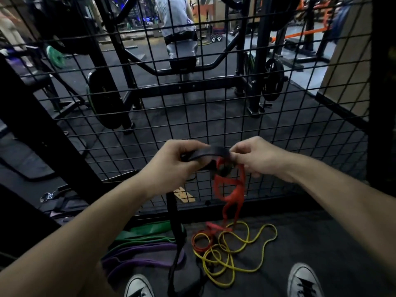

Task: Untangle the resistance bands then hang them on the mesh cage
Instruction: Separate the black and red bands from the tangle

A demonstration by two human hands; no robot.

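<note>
Before the mesh cage, I hold the black band stretched between my left hand and right hand, fingers of both curled around it. Red band hangs tangled beneath; yellow band, green band and purple band lie on the floor.

bare forearms, no sleeves; grey canvas sneakers with white toe caps, dark laces
</note>
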